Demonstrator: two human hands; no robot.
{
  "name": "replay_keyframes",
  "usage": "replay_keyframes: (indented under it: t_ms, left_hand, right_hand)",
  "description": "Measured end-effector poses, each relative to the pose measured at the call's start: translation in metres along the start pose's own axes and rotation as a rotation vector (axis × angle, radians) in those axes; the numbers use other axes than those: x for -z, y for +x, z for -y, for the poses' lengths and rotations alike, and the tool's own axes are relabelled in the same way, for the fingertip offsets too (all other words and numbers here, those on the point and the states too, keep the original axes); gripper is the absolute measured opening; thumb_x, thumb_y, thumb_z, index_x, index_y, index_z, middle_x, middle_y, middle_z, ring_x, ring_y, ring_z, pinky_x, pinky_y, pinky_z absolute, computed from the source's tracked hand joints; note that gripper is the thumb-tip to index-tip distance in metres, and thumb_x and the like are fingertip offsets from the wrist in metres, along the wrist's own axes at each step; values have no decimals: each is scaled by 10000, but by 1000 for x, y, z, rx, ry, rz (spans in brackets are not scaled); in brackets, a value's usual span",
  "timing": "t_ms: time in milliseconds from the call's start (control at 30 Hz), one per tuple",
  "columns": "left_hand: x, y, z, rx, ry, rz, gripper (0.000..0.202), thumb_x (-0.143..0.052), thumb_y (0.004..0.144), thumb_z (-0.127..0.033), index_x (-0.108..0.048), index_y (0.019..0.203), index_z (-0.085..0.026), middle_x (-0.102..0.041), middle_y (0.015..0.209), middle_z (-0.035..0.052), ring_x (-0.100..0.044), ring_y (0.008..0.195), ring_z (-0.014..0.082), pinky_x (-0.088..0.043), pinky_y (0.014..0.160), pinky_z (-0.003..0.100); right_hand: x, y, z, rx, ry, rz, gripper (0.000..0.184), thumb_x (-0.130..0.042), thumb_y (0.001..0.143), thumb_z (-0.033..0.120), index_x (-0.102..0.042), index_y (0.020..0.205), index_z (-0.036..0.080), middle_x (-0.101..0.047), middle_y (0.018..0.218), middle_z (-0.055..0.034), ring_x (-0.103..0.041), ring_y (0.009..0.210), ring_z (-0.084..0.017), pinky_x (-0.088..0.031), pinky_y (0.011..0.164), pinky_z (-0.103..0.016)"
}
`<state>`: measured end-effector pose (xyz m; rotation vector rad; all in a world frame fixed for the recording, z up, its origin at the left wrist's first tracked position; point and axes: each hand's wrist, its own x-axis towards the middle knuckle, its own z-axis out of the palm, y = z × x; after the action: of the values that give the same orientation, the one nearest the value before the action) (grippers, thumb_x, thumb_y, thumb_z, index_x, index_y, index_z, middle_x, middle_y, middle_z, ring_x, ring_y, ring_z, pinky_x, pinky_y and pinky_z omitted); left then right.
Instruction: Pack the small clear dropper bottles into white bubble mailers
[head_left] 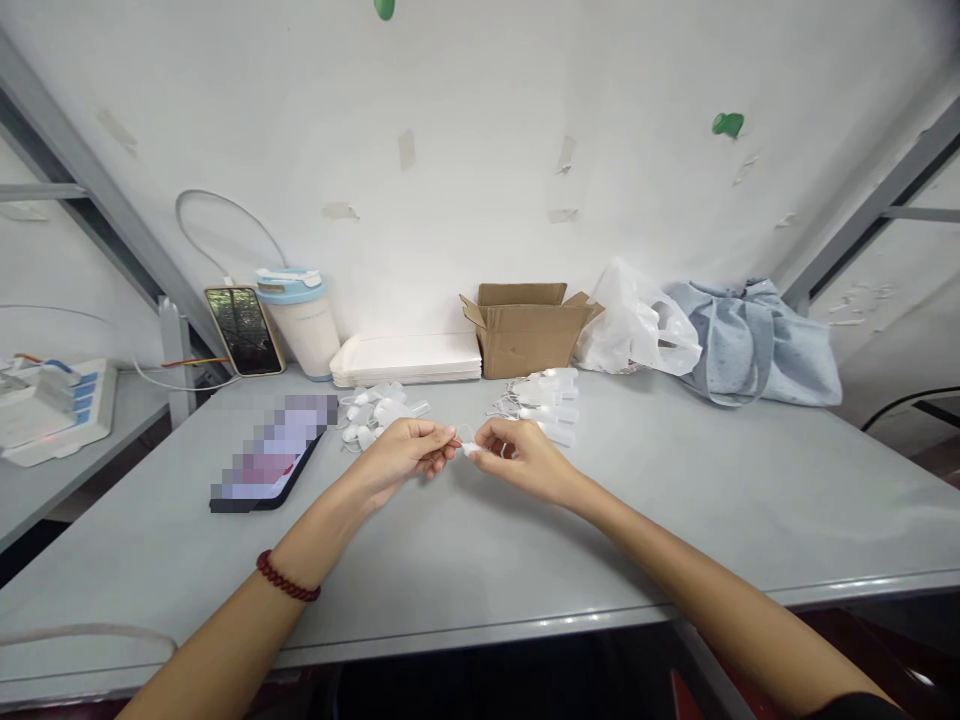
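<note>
One small white piece (470, 449) sits directly between our hands, above the near-middle of the grey table (600, 560). Our right hand (529, 460) is nearer: its thumb and fingertips pinch the piece, whose visible end points left, toward our left hand (412, 448). Long axis, as far as we can judge, runs roughly left to right, into the right palm. Left thumb and forefinger are drawn together just beside that end and seem to pinch a thin loop (466, 428) arching over the gap; exact contact is too fine to confirm. Behind the hands we note two groups of similar pieces: the left cluster (371, 408) is jumbled and partly covered by the left hand; the right cluster (551, 388) lies with cords leftward, its near edge cut by the right hand. Hidden from us: most of the held piece's body, a pale sliver excepted.
</note>
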<state>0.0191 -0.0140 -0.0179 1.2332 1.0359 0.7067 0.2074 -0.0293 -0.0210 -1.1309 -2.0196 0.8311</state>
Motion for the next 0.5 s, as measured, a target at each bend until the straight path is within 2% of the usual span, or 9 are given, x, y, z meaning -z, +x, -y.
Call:
replay_keyframes:
  t_ms: [500]
  left_hand:
    - [-1, 0, -1, 30, -18, -3, 285, -635, 747, -380, -596, 674, -107, -517, 562, -12, -433, 490, 67, -324, 476, 202]
  right_hand:
    - [-1, 0, 0, -9, -42, 10, 96, -553, 753, 239, -543, 691, 166, -525, 616, 29, -450, 575, -92, -351, 538, -218]
